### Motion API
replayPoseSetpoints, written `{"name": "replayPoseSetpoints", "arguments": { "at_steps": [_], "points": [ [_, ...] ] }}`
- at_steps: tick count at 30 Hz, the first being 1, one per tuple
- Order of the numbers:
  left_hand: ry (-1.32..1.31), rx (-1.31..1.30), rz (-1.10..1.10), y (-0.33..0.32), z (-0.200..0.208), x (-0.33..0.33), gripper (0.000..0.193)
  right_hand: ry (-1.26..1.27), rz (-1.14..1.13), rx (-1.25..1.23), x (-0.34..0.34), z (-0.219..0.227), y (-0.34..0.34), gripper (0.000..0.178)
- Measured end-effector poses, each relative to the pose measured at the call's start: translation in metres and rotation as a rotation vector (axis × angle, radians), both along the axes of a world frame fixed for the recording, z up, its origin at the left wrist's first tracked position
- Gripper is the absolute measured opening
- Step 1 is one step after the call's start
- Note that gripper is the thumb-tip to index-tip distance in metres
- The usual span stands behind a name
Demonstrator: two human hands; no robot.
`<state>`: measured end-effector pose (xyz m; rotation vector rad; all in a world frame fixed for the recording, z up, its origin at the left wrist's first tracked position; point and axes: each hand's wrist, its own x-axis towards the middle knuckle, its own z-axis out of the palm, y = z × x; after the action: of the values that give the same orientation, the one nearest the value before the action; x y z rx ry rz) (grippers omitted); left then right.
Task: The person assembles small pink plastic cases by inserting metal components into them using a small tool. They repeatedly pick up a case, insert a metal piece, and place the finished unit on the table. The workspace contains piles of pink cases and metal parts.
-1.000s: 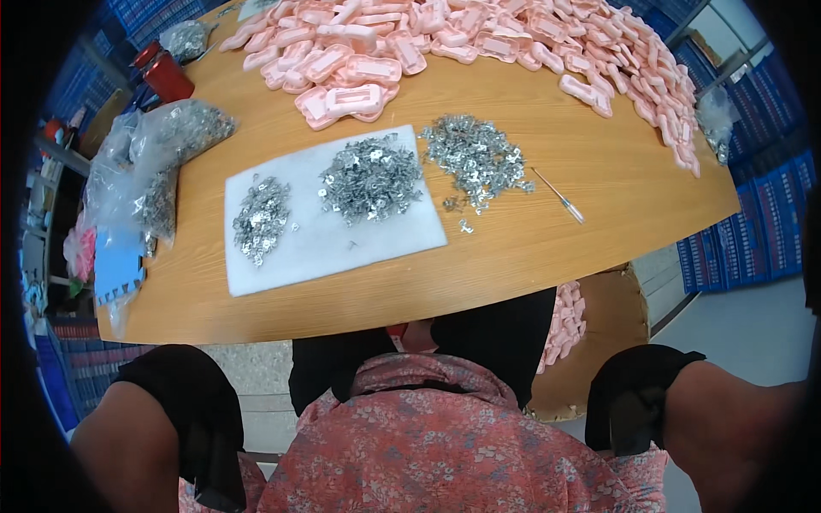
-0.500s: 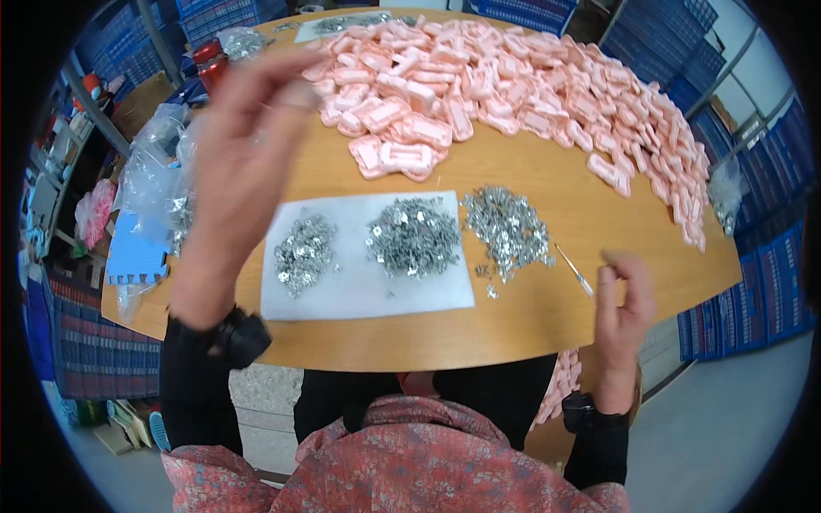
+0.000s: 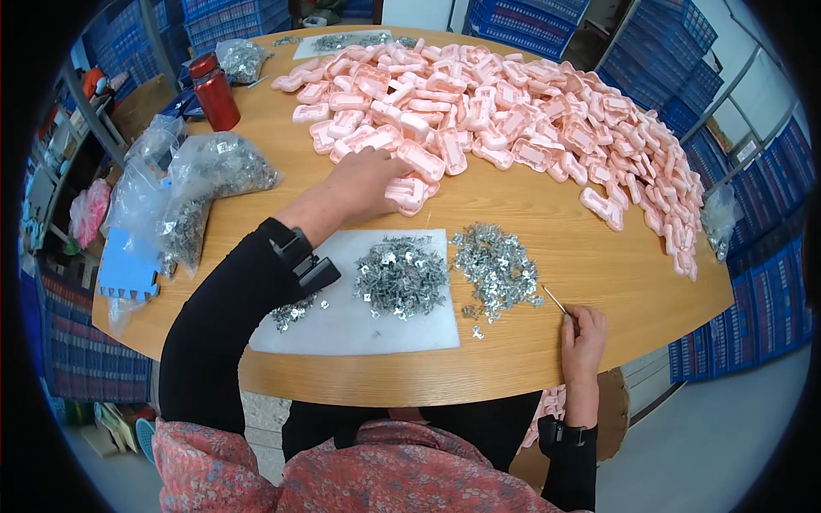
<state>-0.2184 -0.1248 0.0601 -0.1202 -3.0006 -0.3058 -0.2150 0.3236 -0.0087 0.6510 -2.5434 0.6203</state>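
Note:
My left hand point(image 3: 366, 184) is at the near edge of a heap of pink plastic shells point(image 3: 522, 111). Its fingers and thumb close around a pink plastic shell point(image 3: 409, 195); part of the grip is hidden behind the hand. My right hand point(image 3: 584, 335) pinches a thin pen-like tool point(image 3: 554, 298) at the table's right front. Left of that tool lies a loose pile of small silver metal clips point(image 3: 498, 269). More clips form a denser pile point(image 3: 402, 278) on a white foam sheet point(image 3: 359, 339). A smaller pile of clips point(image 3: 295, 315) is partly covered by my left forearm.
Clear bags of metal parts point(image 3: 224, 167) and a blue foam mat point(image 3: 126, 265) lie at the table's left. Behind them stands a red flask point(image 3: 214, 92). Another sheet with metal parts point(image 3: 342, 43) lies at the back. Blue crates point(image 3: 522, 26) are stacked around the table.
My left hand has come down from its raised position onto the near pink shells. My right hand has moved left and taken hold of the thin tool that lay on the table.

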Motion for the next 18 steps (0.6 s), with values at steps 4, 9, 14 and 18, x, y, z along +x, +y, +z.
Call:
{"name": "replayPoseSetpoints", "arguments": {
  "at_steps": [4,9,14,18],
  "points": [
    [-0.044,0.043,-0.014,-0.004,0.001,-0.008,0.059,-0.063,-0.028,0.032,0.0,0.004,-0.003,0.012],
    [-0.009,-0.021,-0.008,-0.01,-0.004,-0.015,0.059,-0.087,-0.019,0.06,-0.005,0.007,-0.002,0.01],
    [-0.051,-0.128,0.028,-0.012,0.0,-0.01,0.06,-0.197,-0.054,0.048,-0.014,0.008,0.0,0.013],
    [0.078,-0.152,0.031,-0.017,0.008,0.006,0.056,-0.306,-0.108,-0.12,-0.021,0.013,0.009,0.017]
  ]
}}
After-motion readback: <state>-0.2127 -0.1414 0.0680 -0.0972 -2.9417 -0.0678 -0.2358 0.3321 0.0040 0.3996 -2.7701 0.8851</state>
